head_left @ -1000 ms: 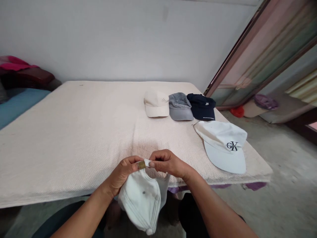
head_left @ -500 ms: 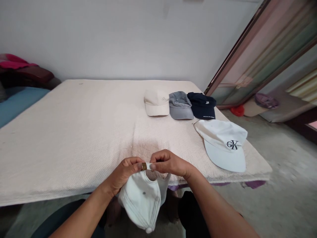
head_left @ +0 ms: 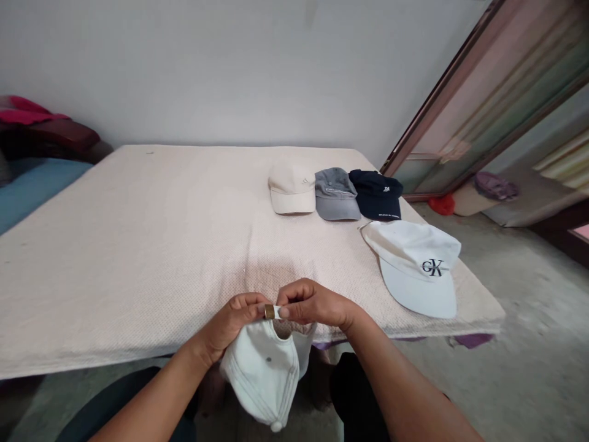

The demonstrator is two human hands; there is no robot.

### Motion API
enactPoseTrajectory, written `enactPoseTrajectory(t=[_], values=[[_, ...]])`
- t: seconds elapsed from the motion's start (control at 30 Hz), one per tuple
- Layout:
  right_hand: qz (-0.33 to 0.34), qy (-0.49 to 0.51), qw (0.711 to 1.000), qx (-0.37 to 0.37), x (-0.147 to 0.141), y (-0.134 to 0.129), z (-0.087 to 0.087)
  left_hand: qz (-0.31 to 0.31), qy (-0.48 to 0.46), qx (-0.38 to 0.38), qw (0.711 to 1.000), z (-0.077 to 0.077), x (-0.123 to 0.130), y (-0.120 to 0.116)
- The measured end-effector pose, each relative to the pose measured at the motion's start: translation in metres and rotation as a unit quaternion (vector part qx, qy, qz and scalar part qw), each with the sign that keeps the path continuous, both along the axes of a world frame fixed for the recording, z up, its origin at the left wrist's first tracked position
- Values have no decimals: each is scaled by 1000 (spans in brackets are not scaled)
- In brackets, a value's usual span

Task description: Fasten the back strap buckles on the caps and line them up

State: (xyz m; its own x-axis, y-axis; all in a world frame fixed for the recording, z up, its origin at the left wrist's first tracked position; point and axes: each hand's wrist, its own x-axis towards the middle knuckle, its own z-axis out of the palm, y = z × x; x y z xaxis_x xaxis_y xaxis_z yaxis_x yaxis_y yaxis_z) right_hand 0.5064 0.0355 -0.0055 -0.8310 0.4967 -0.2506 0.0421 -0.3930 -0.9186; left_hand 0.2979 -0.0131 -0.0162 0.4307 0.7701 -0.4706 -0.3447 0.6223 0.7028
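Note:
A white baseball cap [head_left: 264, 371] hangs from my two hands at the front edge of the bed, its back opening facing away from me and its top button low. My left hand [head_left: 232, 322] pinches the back strap beside a brass buckle [head_left: 269, 312]. Just right of the buckle, my right hand [head_left: 315, 304] grips the white strap [head_left: 277, 312] between thumb and fingers. The cap's brim is hidden from view.
On the cream bedspread [head_left: 138, 258] sit a beige cap [head_left: 291, 189], a grey cap [head_left: 337, 195] and a navy cap [head_left: 376, 195] in a row. Nearer, a white cap with dark letters [head_left: 416, 264] lies by the right edge. A wall [head_left: 221, 73] stands behind.
The short length of white strap showing between the buckle and my right thumb looks slightly shorter. Both hands keep their hold, and the other caps stay put.

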Motion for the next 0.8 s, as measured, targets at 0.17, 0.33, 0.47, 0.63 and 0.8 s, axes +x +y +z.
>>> enactPoseTrajectory(t=[0.17,0.33,0.47,0.63,0.8], values=[[-33,17,999,-20,-3,1,-1,-29,-13,4,1000,2,-1,0],[-23,71,996,-43,-7,-1,-2,-54,-60,-15,997,1,0,-1],[-17,102,994,-42,-11,-4,-2,-42,-91,-27,995,-4,-2,-3],[-15,105,994,-27,-12,-5,-3,-54,-108,-29,992,-4,-2,-4],[-30,50,998,7,-2,-1,3,-10,-120,-31,992,-2,-3,-4]])
